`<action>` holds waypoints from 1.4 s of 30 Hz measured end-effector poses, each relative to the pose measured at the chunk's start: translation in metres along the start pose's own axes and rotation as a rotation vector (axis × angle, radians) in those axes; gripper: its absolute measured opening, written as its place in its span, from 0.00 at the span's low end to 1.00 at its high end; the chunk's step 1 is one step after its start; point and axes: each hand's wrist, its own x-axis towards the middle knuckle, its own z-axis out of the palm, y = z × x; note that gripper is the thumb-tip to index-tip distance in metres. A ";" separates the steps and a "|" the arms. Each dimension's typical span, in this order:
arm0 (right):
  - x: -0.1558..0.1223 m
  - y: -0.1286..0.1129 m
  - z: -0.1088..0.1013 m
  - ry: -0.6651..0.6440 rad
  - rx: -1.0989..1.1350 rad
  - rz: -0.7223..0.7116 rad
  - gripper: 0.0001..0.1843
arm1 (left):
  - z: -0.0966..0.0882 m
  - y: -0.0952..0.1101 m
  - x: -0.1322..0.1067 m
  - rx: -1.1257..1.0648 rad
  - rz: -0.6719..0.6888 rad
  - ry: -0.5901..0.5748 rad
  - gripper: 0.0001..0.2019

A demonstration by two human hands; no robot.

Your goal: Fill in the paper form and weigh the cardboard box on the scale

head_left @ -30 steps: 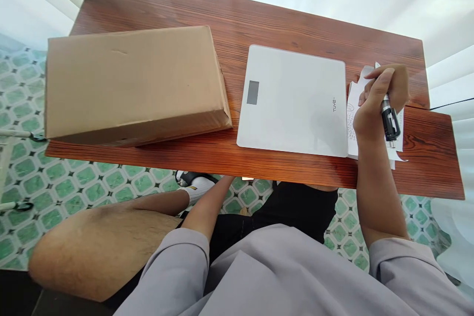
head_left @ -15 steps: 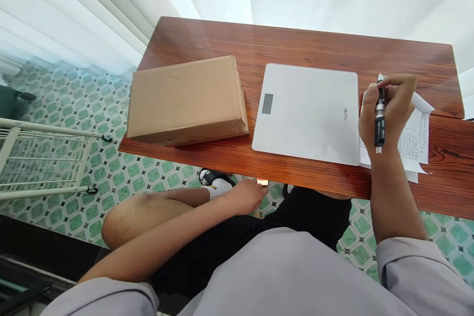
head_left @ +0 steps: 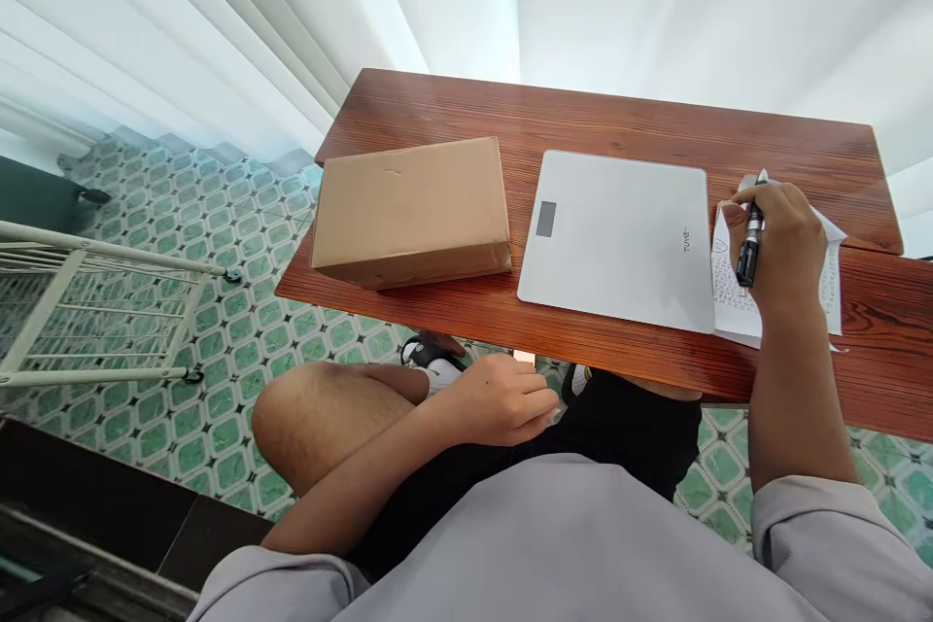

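My right hand (head_left: 791, 238) is closed around a black and silver pen (head_left: 750, 238), held at a slant over white sheets of paper (head_left: 735, 306) with small writing. The hand covers the middle of the sheets. Below the table's front edge, my left hand (head_left: 510, 398) is over my lap with its fingers curled. A small pale thing (head_left: 524, 357) shows just beyond its knuckles; whether the hand holds it I cannot tell. Beside the paper on its left lies a flat light-grey scale (head_left: 619, 238) with a dark display.
A closed cardboard box (head_left: 412, 204) stands at the left of the brown wooden table (head_left: 619, 112). On the tiled floor at left is a white wire rack on wheels (head_left: 131, 311). White curtains (head_left: 583, 0) hang behind the table.
My right hand has turned so its back shows more, and the pen tilts further. My left hand has moved right and nearer to me, fingers curled. The camera view has shifted left.
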 end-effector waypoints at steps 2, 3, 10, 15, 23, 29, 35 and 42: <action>-0.005 0.010 -0.007 0.010 -0.035 -0.005 0.16 | 0.008 -0.003 0.000 0.070 0.039 0.050 0.11; -0.009 0.016 -0.010 0.016 -0.048 -0.004 0.16 | 0.011 -0.004 0.000 0.099 0.056 0.063 0.10; -0.049 0.054 -0.018 0.011 -0.125 0.056 0.11 | 0.016 -0.014 0.008 0.267 0.059 0.165 0.10; -0.067 0.059 -0.020 -0.002 -0.113 0.114 0.12 | 0.019 -0.027 0.015 0.297 -0.010 0.144 0.10; -0.079 0.069 -0.025 -0.029 -0.004 0.174 0.14 | 0.032 -0.026 0.039 0.341 0.047 0.063 0.11; -0.091 0.082 -0.032 0.012 0.160 0.158 0.13 | 0.041 -0.008 0.093 0.364 0.346 0.069 0.13; -0.105 0.097 -0.047 -0.027 0.333 0.275 0.18 | 0.066 0.035 0.161 0.312 0.473 0.098 0.03; -0.107 0.104 -0.056 -0.183 0.602 0.328 0.16 | 0.111 0.086 0.214 0.251 0.202 0.021 0.19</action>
